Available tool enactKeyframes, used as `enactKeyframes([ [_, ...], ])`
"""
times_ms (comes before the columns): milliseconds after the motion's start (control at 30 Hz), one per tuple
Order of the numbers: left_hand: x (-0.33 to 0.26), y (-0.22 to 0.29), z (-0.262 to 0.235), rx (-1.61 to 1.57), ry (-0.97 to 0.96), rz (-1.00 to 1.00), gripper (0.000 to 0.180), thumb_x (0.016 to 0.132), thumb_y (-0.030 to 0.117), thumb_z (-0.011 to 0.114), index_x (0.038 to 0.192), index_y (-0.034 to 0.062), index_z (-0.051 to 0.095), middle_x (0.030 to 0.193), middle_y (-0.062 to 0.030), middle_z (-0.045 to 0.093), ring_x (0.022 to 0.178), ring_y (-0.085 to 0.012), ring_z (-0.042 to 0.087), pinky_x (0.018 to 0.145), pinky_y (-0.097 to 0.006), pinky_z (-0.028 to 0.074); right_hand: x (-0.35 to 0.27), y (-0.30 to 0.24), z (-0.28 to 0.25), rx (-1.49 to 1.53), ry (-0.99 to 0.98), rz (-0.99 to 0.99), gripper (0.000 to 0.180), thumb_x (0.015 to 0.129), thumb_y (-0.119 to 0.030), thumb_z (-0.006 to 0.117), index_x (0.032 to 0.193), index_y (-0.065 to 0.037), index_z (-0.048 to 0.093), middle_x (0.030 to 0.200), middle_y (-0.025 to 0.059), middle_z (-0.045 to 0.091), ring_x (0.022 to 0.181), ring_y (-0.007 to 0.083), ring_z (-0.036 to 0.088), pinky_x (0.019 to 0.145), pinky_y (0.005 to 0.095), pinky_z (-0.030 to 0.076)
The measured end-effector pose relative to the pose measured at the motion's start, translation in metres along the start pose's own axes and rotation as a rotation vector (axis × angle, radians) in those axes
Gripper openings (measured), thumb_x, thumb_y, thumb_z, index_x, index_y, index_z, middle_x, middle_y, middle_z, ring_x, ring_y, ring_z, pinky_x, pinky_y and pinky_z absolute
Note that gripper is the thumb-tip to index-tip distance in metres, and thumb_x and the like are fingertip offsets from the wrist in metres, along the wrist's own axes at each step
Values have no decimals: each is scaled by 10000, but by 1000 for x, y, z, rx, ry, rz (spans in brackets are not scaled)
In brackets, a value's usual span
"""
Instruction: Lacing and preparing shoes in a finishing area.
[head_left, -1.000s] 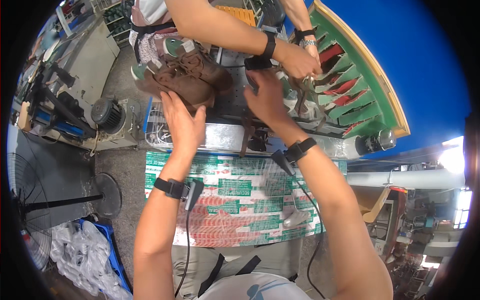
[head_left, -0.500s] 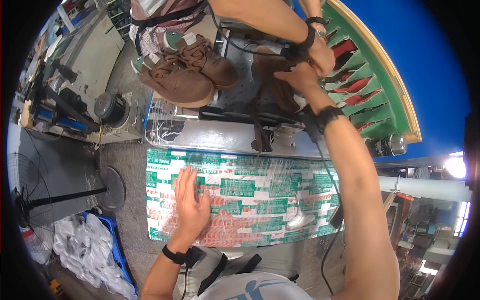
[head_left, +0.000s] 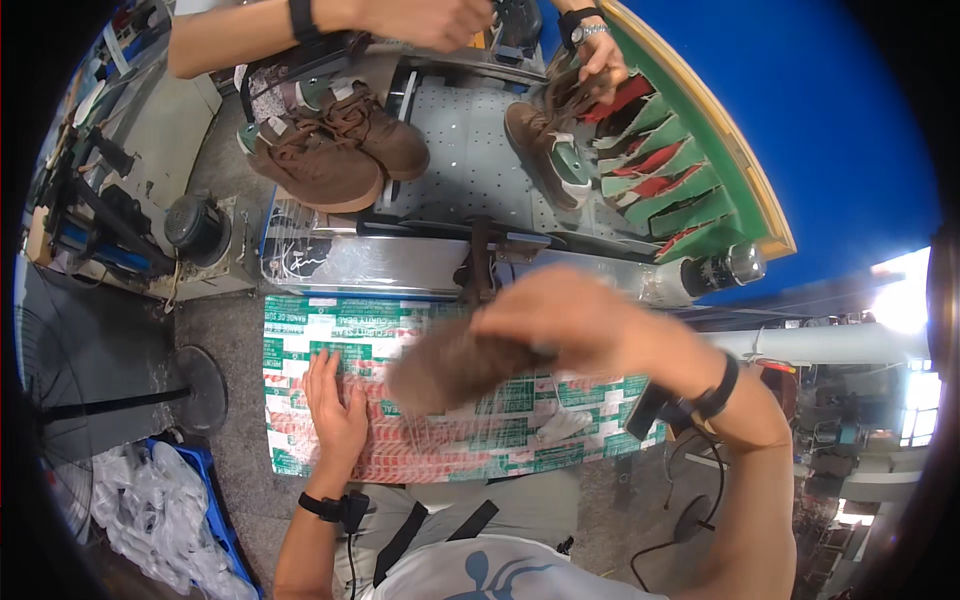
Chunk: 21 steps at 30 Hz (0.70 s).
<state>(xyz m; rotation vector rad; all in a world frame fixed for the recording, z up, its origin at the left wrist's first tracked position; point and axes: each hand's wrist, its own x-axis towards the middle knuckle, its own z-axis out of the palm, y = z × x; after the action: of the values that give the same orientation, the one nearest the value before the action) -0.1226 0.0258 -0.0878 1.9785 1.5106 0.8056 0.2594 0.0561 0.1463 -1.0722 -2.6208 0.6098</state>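
My right hand [head_left: 590,320] grips a brown shoe [head_left: 440,370], smeared by motion, above the near table. Dark brown laces [head_left: 480,260] trail from the shoe over the metal edge. My left hand [head_left: 335,425] lies flat with fingers stretched on the table top [head_left: 300,440], which is covered in green, white and red printed tape. A shiny spoon-like metal piece [head_left: 565,425] rests there, below my right wrist. Beyond, another brown shoe [head_left: 545,150] with a green and white heel stands on the perforated grey conveyor [head_left: 460,130], its laces held by a co-worker's hand [head_left: 600,65].
Two brown shoes [head_left: 320,170] stand together on the conveyor's left. Another co-worker's hand [head_left: 440,20] is above them. A green panel [head_left: 690,150] with slits borders the right side. On the left are a motor [head_left: 197,228] and a blue crate [head_left: 225,520] of clear plastic.
My right hand has drawn a brown shoe from the conveyor toward me, over the taped table. My left hand stays flat. The co-worker's hands have moved apart.
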Motion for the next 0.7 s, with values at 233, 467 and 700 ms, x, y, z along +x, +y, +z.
enactKeyframes([
  [233, -3, -11, 14, 148, 7, 103, 601, 989, 92, 716, 1553, -12, 538, 1686, -279, 435, 1582, -511, 372, 1314, -657, 221, -30, 7, 74, 89, -111, -64, 494, 834, -112, 806, 1320, -73, 722, 1249, 108, 741, 1181, 339, 691, 1033, 453, 557],
  [467, -3, -5, 16, 232, 24, 100, 604, 977, 104, 694, 1555, 18, 542, 1679, -271, 441, 1576, -513, 374, 1307, -674, 228, 7, 178, -3, -477, 652, 733, 872, 816, -385, 928, 1422, 118, 555, 1359, 337, 650, 1293, 488, 631, 1140, 512, 514],
  [700, -11, -1, 16, 202, 47, 89, 628, 934, 106, 701, 1543, 41, 558, 1628, -266, 482, 1537, -517, 414, 1286, -671, 269, 3, 267, 33, -88, 495, 1330, 930, 734, -541, 971, 1369, 79, 695, 1355, 270, 754, 1261, 401, 735, 1079, 450, 566],
])
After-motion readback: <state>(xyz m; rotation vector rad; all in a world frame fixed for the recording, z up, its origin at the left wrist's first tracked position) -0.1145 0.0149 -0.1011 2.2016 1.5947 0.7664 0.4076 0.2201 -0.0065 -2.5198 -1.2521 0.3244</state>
